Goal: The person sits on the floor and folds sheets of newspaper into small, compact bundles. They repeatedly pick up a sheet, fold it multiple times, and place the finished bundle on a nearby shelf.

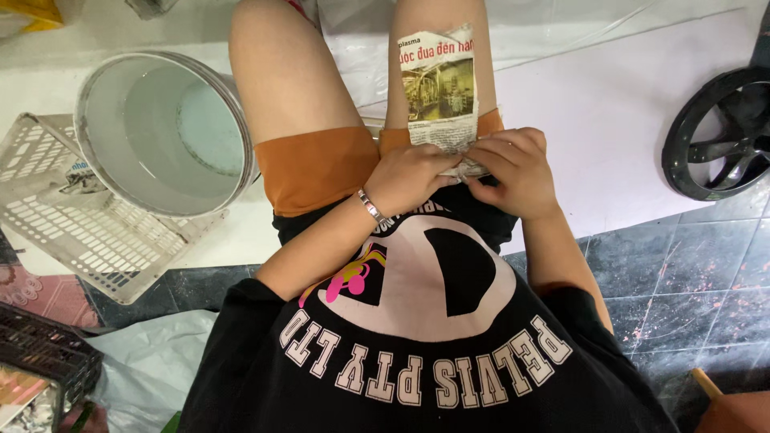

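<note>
A strip of newspaper [438, 88] with a printed photo lies along my right thigh, running from the knee down to my lap. Both hands meet at its near end, by the hem of my orange shorts [317, 164]. My left hand [413, 178], with a silver bracelet on the wrist, pinches that end of the paper. My right hand [513, 170] grips the same end from the other side, fingers curled over it. The paper's near end is hidden under my fingers.
A white bucket [100, 100] holding pale liquid stands to the left of my left leg, partly on a white plastic basket [88, 232] lying flat. A black wheel [722, 132] rests at the right edge. A dark crate [40, 353] sits at lower left.
</note>
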